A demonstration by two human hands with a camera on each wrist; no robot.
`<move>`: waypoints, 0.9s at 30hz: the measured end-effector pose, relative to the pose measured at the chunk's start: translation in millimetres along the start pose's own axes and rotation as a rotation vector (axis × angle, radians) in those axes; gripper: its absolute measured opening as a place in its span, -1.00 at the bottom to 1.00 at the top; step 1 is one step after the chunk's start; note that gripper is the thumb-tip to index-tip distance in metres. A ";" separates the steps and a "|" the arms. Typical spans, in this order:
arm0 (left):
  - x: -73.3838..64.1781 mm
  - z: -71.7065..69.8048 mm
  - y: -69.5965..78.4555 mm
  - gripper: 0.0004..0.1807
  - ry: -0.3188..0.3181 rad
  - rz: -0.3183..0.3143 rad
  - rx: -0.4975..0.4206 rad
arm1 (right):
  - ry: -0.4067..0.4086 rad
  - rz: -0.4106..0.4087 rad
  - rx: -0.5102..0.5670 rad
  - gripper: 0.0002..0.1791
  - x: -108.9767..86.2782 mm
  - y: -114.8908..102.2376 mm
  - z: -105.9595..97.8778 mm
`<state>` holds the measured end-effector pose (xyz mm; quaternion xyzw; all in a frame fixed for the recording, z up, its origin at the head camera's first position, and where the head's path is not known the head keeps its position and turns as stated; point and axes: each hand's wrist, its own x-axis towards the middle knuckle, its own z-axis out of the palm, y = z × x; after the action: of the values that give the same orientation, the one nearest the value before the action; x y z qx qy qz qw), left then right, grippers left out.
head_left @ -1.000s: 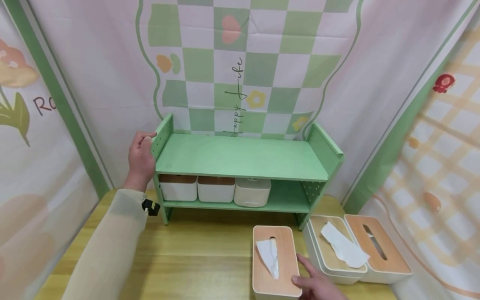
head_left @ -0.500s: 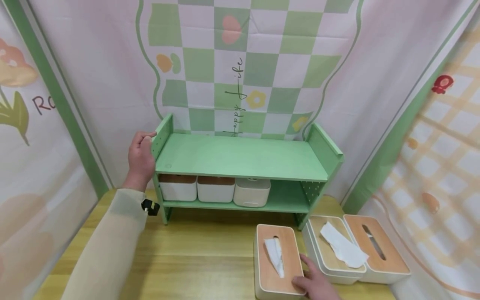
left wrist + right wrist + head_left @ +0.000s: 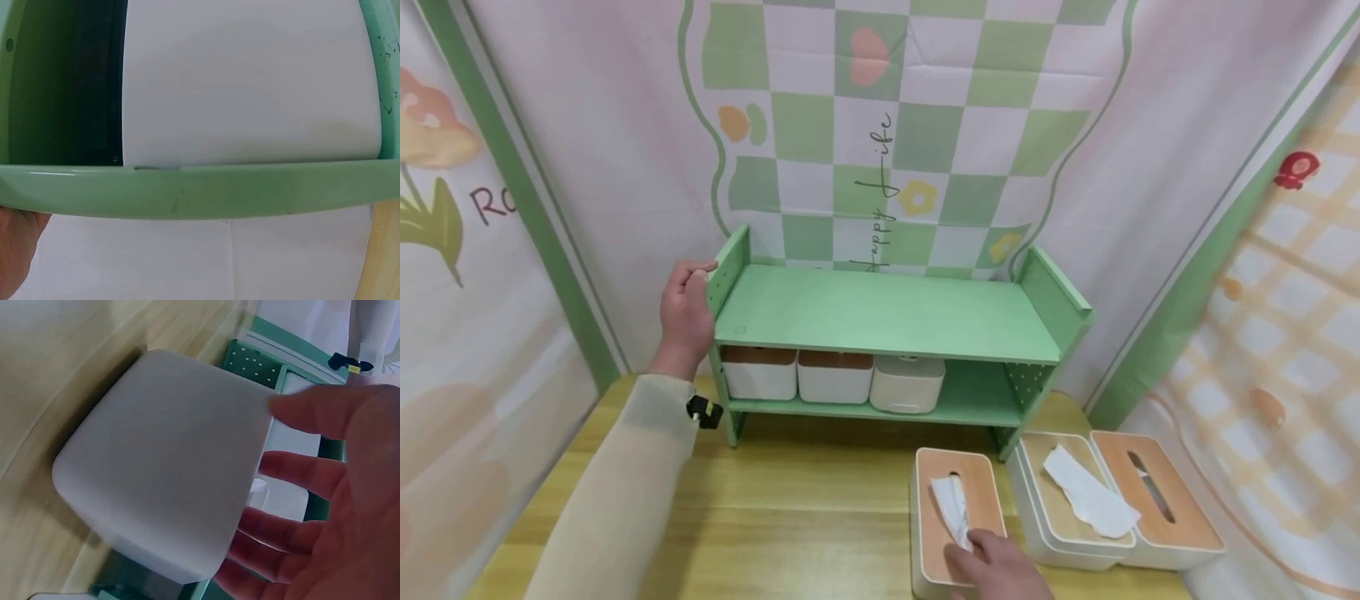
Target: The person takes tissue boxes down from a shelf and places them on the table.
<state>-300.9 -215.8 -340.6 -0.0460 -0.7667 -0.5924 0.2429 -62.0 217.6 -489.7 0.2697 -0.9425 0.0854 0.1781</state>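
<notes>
My left hand (image 3: pixel 688 312) grips the left side panel of a green two-tier shelf (image 3: pixel 880 312). In the left wrist view, the shelf edge (image 3: pixel 200 194) crosses the frame, with part of that hand at lower left. My right hand (image 3: pixel 1003 571) is over the near end of a white tissue box (image 3: pixel 928 525) with a wooden lid, fingers beside the tissue (image 3: pixel 953 508) that sticks out of its slot. From the right wrist camera, the fingers are spread above the box (image 3: pixel 162 469) and not wrapped round it; whether the fingertips touch the lid is unclear.
Three white boxes (image 3: pixel 835 382) stand on the lower tier, left to middle. To the right on the wooden table (image 3: pixel 805 517) are a tissue box with a pale lid (image 3: pixel 1060 500) and one with an orange-brown lid (image 3: pixel 1180 508). Printed curtains hang behind and at both sides.
The tissue box has shifted slightly right and turned a little. My right hand has left its right side and moved over the lid near the tissue. The left hand stays on the shelf.
</notes>
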 end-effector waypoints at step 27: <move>1.5 0.7 -1.2 -0.51 0.004 0.024 0.007 | 0.033 0.150 -0.059 -0.55 9.5 35.4 11.3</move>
<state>-302.8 -215.8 -341.1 -0.0534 -0.7679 -0.5867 0.2516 -91.9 239.9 -498.8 0.1915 -0.9591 0.0749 0.1946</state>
